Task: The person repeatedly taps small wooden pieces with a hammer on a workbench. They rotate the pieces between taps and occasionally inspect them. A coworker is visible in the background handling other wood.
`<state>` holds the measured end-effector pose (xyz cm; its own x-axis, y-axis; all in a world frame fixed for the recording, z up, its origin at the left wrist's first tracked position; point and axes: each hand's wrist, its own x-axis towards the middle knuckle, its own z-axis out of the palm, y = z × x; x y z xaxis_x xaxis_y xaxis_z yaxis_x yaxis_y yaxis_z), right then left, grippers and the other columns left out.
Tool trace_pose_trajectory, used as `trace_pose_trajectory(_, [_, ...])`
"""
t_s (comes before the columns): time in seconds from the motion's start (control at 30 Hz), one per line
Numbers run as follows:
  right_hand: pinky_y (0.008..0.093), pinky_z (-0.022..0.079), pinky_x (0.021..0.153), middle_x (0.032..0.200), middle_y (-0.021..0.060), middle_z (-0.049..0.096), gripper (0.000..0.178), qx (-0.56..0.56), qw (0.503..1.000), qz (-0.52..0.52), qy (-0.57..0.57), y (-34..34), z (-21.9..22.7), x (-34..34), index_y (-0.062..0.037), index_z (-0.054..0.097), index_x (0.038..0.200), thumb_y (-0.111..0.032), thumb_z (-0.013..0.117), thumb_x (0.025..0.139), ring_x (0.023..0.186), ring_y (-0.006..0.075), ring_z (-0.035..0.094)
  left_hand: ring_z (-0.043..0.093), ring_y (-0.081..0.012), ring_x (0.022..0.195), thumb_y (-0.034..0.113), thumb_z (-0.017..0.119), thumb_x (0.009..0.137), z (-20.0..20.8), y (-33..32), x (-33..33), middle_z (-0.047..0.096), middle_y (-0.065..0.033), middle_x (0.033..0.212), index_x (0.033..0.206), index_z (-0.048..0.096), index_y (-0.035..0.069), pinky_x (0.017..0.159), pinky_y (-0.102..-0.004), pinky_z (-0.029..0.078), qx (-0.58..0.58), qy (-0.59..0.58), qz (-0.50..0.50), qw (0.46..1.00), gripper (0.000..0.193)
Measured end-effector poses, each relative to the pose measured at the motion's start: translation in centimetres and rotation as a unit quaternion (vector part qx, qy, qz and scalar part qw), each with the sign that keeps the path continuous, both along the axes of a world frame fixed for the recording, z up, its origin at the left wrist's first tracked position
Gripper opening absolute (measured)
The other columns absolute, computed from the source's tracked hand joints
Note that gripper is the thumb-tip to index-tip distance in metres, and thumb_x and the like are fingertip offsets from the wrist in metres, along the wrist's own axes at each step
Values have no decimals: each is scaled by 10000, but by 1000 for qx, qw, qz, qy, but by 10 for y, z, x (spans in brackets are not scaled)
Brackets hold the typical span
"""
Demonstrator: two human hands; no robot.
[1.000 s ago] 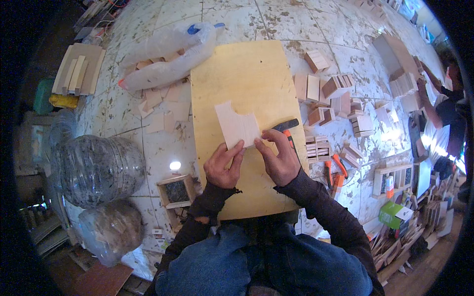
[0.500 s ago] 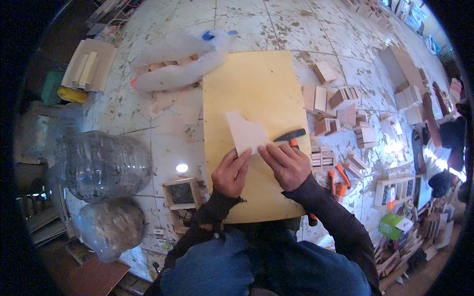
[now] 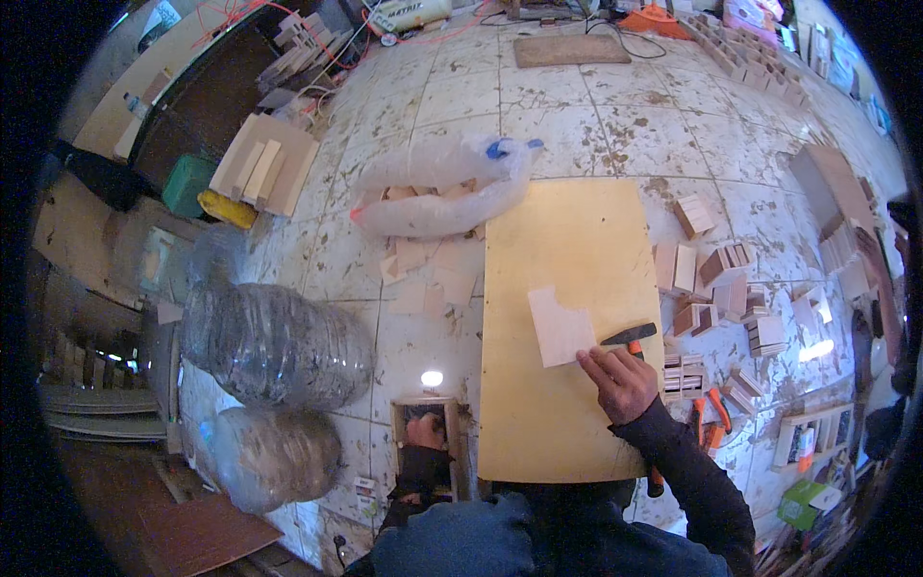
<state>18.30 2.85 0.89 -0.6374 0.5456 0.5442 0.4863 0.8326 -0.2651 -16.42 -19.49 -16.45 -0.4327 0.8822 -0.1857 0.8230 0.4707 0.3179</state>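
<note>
A pale, flat piece of wood point(image 3: 561, 322) with a curved notch in its upper edge lies over a yellow board point(image 3: 567, 226). My right hand point(image 3: 623, 385) pinches its lower right corner between thumb and fingers. Beside that hand is a hammer point(image 3: 630, 334) with a dark head and orange handle, partly hidden under the hand and wrist. My left hand point(image 3: 424, 431) is down inside a wooden divided box point(image 3: 452, 423) left of the board. The box's contents look dark, and the fingertips are hidden among them.
Small wooden box-like pieces point(image 3: 726, 262) lie right of the board, near orange-handled pliers point(image 3: 719, 409). A clear plastic bag point(image 3: 433, 216) holding wood pieces lies beyond its left corner. Big wrapped bundles point(image 3: 279, 332) stand at left. Thin wood offcuts point(image 3: 428, 288) lie on the tiles.
My left hand has let go of the wood piece and moved down left into the divided box. My right hand still holds the piece. The whole view has shifted, showing more of the far floor.
</note>
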Motion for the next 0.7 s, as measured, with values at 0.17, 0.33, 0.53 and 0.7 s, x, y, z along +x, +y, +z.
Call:
trace_pose_trajectory(0.17, [349, 508, 597, 1091, 95, 616, 572, -6, 1000, 9, -12, 1, -7, 4, -50, 595, 1213, -58, 580, 641, 843, 237, 594, 632, -330, 854, 111, 676, 686, 11, 3, -3, 669, -134, 860, 879, 700, 72, 764, -435, 510, 100, 17, -12, 995, 198])
trace_pose_trajectory(0.33, [348, 503, 583, 1077, 94, 625, 567, -8, 1000, 8, -8, 0, -8, 4, -54, 603, 1205, -52, 579, 638, 801, 238, 592, 627, -321, 840, 64, 602, 724, 36, -2, 4, 641, -145, 854, 895, 687, 52, 752, -409, 508, 149, -19, 55, 987, 191])
trace_pose_trajectory(0.53, [355, 499, 572, 1071, 104, 625, 574, -15, 1000, 2, 11, -1, -6, 3, -51, 602, 1203, -44, 583, 630, 750, 242, 588, 618, -321, 856, 63, 580, 751, 58, 1, 9, 624, -153, 923, 935, 665, 49, 742, -412, 501, 192, -2, 123, 974, 203])
trace_pose_trajectory(0.7, [363, 503, 569, 1051, 110, 631, 570, -31, 999, -5, 16, -3, -8, 1, -56, 603, 1202, -38, 583, 633, 740, 247, 593, 605, -324, 814, 69, 581, 755, 51, -4, 2, 607, -146, 850, 897, 674, 62, 735, -411, 498, 212, 12, 89, 973, 170])
